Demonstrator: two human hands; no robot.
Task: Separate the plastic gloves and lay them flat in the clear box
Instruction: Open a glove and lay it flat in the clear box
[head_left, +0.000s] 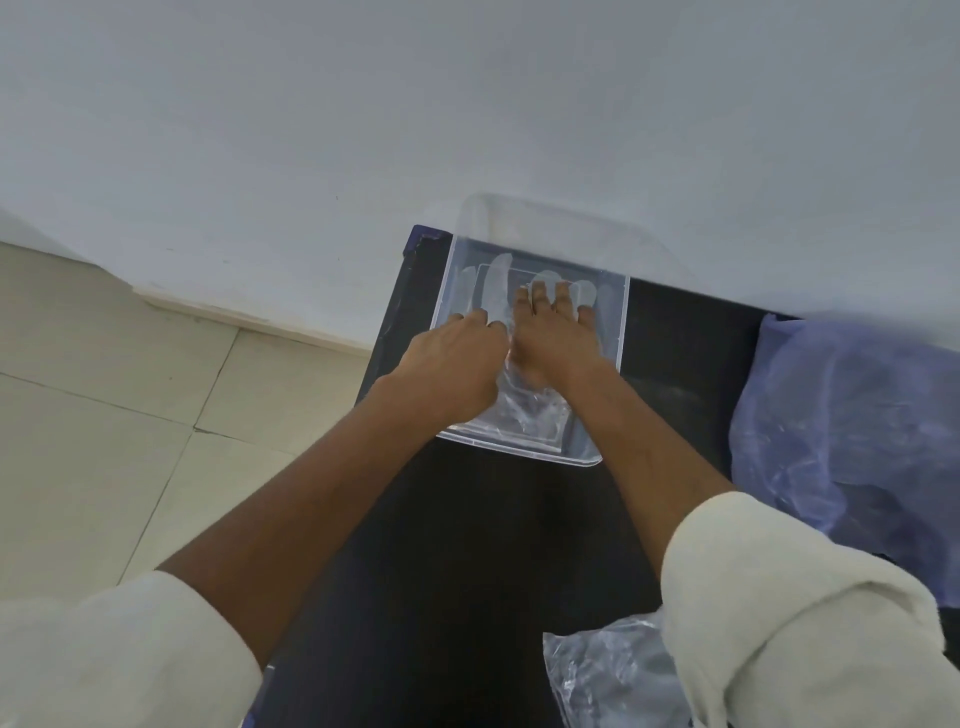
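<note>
Black bench (467, 571) takes up most of the pic, w/ a purple bag (852, 426) well off to the right of the right grip (553, 338). Clear box (615, 332) sits on the bench, both grips reaching inside it. Plastic gloves (524, 410) lie flat on the box floor, right under the grips. Right grip is spread open, pressing down flat on the gloves. Left grip (457, 358) is curled, fingertips on the plastic; can't tell if it's actually pinching. Another clear plastic packet (608, 675) sits near the right sleeve (800, 623).
</note>
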